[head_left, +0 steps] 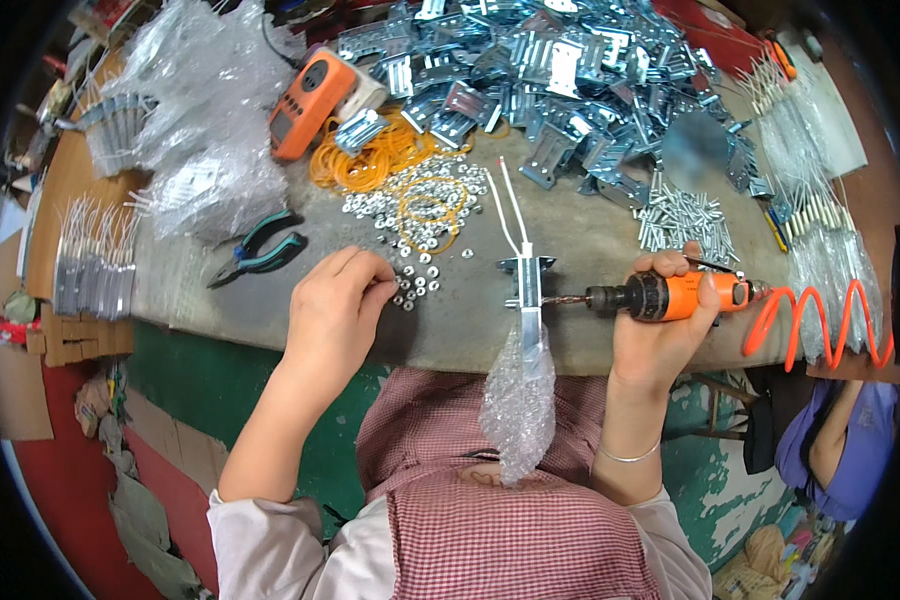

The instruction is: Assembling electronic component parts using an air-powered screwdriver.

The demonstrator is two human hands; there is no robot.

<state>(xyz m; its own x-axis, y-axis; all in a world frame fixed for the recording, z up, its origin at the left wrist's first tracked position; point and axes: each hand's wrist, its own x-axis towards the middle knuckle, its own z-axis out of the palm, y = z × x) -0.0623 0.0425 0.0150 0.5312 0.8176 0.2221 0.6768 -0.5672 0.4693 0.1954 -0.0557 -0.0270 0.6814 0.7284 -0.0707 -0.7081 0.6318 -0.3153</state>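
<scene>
Grey worktop [440, 340]; left hand [338, 300] beside nuts [425, 212], grip contents hidden.

Left hand [336, 303] bent inward, right hand [658, 345] curled

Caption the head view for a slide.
Left hand beside nuts, right hand holding a drill, metal brackets heaped beyond.

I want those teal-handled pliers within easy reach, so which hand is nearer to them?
Left. The left hand is just to the right of the pliers; the right hand is much farther right, gripping the orange power tool.
</scene>
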